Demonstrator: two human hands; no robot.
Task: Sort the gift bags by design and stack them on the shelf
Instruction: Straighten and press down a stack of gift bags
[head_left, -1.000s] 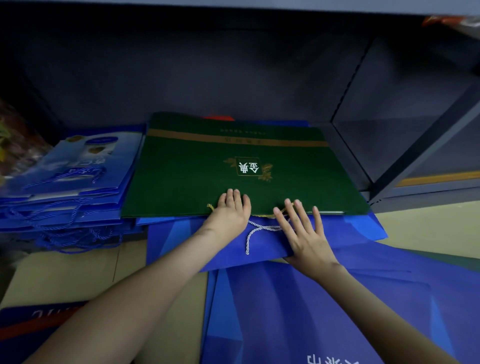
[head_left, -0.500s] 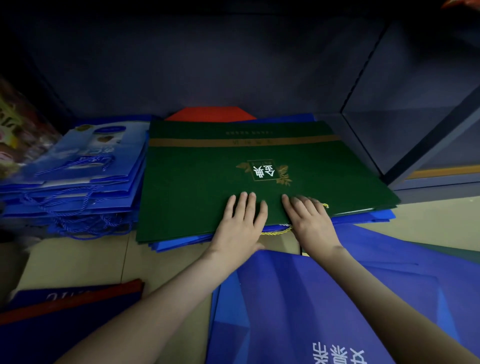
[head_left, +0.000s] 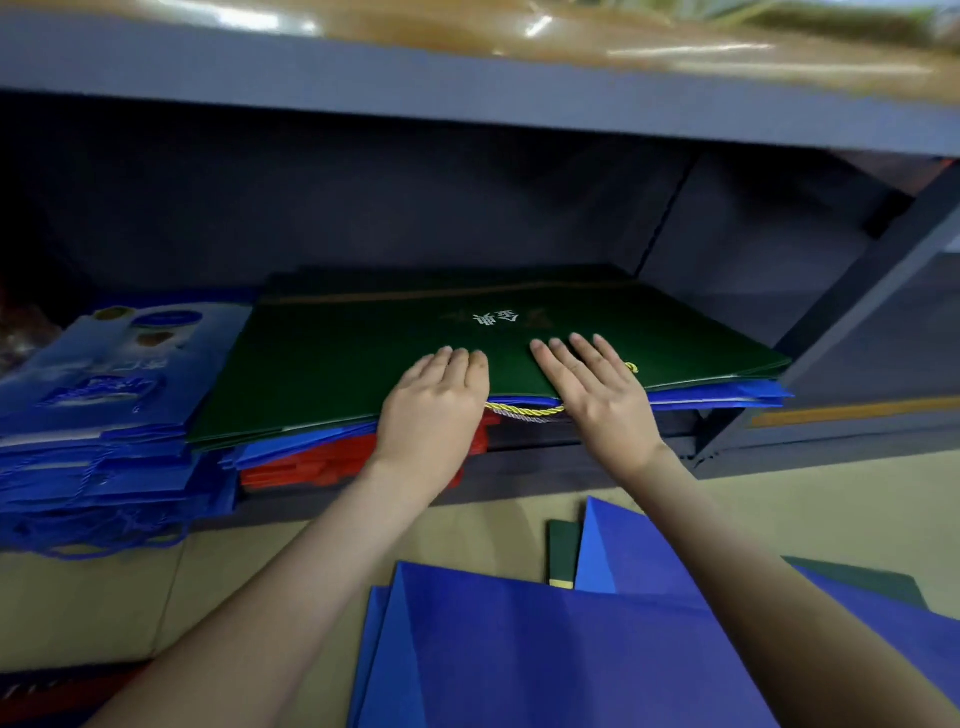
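A flat dark green gift bag with white characters and a gold band lies on top of a stack on the bottom shelf. Under it lie blue bags and red bags. My left hand rests flat on the green bag's front edge, fingers straight. My right hand lies flat beside it, fingers spread. A yellow cord handle hangs out between the two hands. To the left sits a stack of light blue printed bags with blue cords.
Plain blue bags lie on the tan floor in front of me, with a green bag edge beneath them. A dark bag with red trim is at bottom left. The upper shelf board overhangs the stack; a slanted grey shelf post stands right.
The stack with the green bag has slid deeper into the shelf under both flat hands. The view has tilted up, so the upper shelf board now shows.
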